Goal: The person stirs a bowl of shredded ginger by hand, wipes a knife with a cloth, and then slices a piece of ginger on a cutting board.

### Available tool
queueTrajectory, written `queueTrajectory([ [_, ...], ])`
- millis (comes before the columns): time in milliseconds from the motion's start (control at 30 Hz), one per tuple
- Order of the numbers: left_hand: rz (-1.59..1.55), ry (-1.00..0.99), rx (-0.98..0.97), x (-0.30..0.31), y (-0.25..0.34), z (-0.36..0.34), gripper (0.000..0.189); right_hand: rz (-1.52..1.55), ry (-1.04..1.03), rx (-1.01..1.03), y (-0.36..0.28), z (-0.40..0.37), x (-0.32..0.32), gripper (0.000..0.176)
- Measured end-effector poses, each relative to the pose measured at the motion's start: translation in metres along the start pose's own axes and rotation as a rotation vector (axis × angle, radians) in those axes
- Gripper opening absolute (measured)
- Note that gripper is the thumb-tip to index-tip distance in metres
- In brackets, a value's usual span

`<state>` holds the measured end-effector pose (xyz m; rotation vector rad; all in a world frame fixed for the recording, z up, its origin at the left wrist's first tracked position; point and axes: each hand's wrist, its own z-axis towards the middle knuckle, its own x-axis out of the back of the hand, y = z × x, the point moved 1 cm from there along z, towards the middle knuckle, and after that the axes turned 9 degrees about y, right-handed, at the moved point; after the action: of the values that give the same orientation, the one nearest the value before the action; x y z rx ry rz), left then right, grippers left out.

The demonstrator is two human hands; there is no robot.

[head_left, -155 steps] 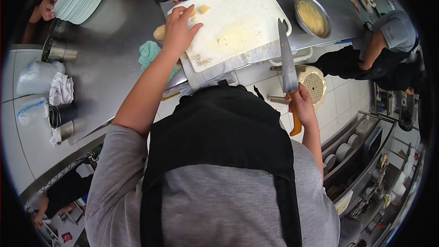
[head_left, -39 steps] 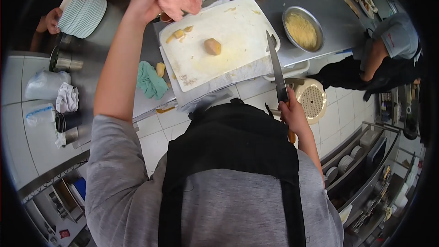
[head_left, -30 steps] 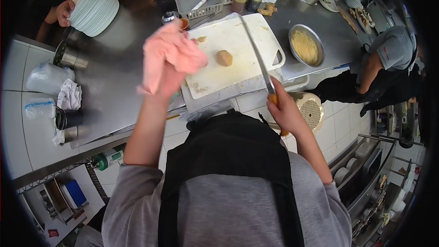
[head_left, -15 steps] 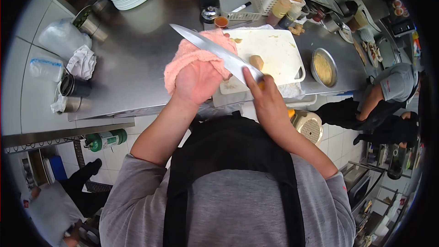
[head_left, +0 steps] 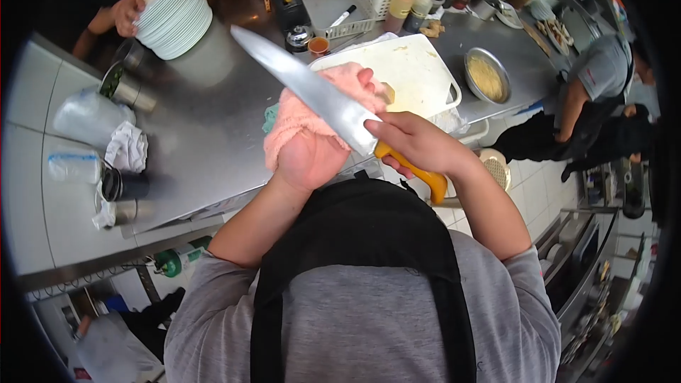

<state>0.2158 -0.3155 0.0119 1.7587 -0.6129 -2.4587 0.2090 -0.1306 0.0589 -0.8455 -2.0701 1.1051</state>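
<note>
My right hand [head_left: 418, 143] grips a large chef's knife by its yellow handle [head_left: 422, 174], the thumb against the base of the blade. The wide blade [head_left: 301, 85] points up and left, lying over a pink cloth [head_left: 298, 117]. My left hand [head_left: 312, 159] is palm up with the cloth over its fingers; a fingertip shows past the far side of the blade. Behind the cloth is a white cutting board [head_left: 418, 74], with a small tan piece [head_left: 389, 93] partly hidden at its near edge.
A metal bowl [head_left: 486, 78] of yellowish shreds stands right of the board. At the upper left, another person's hands hold a stack of white plates [head_left: 174, 25]. A tape dispenser [head_left: 285, 3], sauce bottles [head_left: 401, 3] and a basket [head_left: 340, 0] stand behind. People are at the right.
The knife has slid up and left across the cloth, showing more of its handle. The plate stack now has two hands on it. The whole view has shifted slightly.
</note>
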Motion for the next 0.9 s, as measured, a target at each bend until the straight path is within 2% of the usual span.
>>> queueTrajectory([
  [67,-0.091,0.278,0.026,-0.001,0.004,-0.002,0.054,0.042,-0.018,-0.088,0.018,0.009,0.003,0.046],
  [133,0.036,0.275,0.032,-0.002,0.018,0.002,0.051,-0.024,0.006,-0.078,0.044,0.006,0.010,0.047],
  [200,0.323,0.199,-0.066,0.010,0.036,0.009,0.049,-0.124,0.028,-0.050,0.067,-0.009,0.025,0.050],
  [267,0.379,0.191,0.011,0.006,0.050,0.012,0.044,-0.146,0.032,-0.063,0.097,-0.036,0.047,0.049],
  [333,0.354,0.507,-0.016,0.008,0.060,0.009,0.035,-0.020,0.054,-0.149,0.120,-0.068,0.061,0.046],
  [367,0.571,0.541,-0.009,0.043,0.077,0.001,0.032,-0.004,0.054,-0.161,0.134,-0.081,0.063,0.046],
  [400,0.787,0.566,-0.004,0.085,0.095,-0.009,0.028,0.097,0.152,-0.193,0.146,-0.094,0.066,0.044],
  [433,1.262,0.491,0.013,0.101,0.105,-0.018,0.026,0.196,0.250,-0.225,0.156,-0.105,0.067,0.042],
  [467,1.730,0.383,0.030,0.111,0.108,-0.027,0.027,0.205,0.250,-0.235,0.165,-0.111,0.064,0.042],
  [500,1.729,0.382,0.045,0.121,0.103,-0.034,0.027,0.268,0.337,-0.239,0.176,-0.115,0.062,0.040],
  [533,2.171,0.395,0.141,0.131,0.097,-0.041,0.029,0.330,0.424,-0.243,0.188,-0.117,0.062,0.037],
  [567,2.614,0.386,0.249,0.128,0.089,-0.040,0.032,0.350,0.426,-0.264,0.199,-0.116,0.062,0.033],
  [600,2.615,0.381,0.262,0.125,0.083,-0.035,0.032,0.356,0.424,-0.272,0.205,-0.116,0.064,0.033],
  [667,2.950,0.201,-0.217,0.106,0.062,-0.018,0.041,0.349,0.495,-0.270,0.208,-0.113,0.064,0.032],
  [700,2.948,0.190,-0.202,0.098,0.048,-0.005,0.041,0.355,0.495,-0.282,0.210,-0.111,0.066,0.032],
  [767,2.294,0.129,-0.022,0.093,0.007,0.029,0.048,0.374,0.454,-0.279,0.215,-0.102,0.074,0.029],
  [833,1.963,0.203,0.158,0.090,-0.053,0.054,0.052,0.382,0.410,-0.285,0.212,-0.090,0.083,0.031],
  [900,2.162,0.069,-0.229,0.122,-0.099,0.069,0.051,0.326,0.425,-0.284,0.197,-0.079,0.088,0.033],
])
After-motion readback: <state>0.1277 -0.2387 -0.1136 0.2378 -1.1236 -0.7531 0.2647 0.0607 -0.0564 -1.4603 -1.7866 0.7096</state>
